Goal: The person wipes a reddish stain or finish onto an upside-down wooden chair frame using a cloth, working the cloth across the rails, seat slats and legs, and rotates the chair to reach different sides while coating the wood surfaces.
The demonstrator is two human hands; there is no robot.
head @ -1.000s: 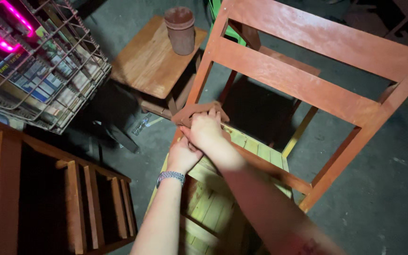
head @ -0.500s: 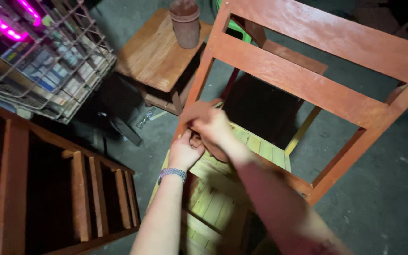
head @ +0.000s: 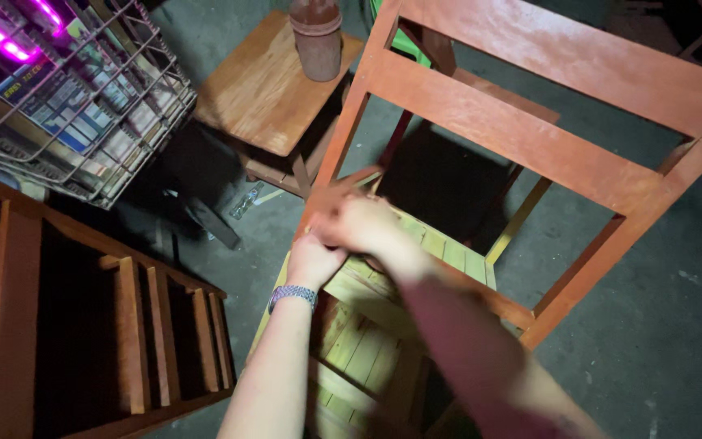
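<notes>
I see both hands meeting at the reddish-brown wooden chair frame (head: 522, 138), low on its front leg: left hand (head: 312, 262) pinched against the wood, right hand (head: 365, 225) blurred, its grip unreadable; I judge rubbing in hand, steadying needed next

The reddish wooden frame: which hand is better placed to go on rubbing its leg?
Probably the right hand: it lies on the frame leg, blurred. The left hand sits lower, seemingly steadying the leg.
</notes>
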